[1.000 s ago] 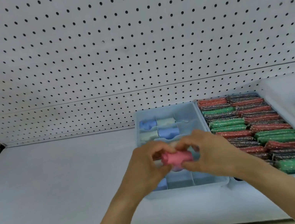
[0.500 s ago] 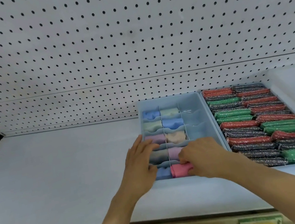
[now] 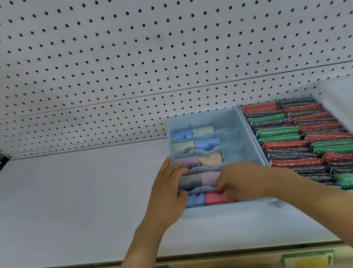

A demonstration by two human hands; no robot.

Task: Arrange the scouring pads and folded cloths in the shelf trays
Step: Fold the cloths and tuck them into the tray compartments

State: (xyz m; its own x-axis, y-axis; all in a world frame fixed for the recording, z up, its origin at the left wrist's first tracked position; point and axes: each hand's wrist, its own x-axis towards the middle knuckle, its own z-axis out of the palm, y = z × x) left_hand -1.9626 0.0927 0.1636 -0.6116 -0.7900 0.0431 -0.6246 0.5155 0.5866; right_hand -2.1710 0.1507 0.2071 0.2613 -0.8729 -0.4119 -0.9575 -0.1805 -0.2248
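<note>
Pink cloth (image 3: 214, 198) now sits in my tray (image 3: 250, 135) at lower middle; right hand (image 3: 242, 181) still pinches it, left hand (image 3: 169, 193) stays flat.

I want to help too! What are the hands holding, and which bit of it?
The right hand pinches the pink cloth at its right end, in the tray's front compartment. The left hand just rests on the divided tray.
</note>
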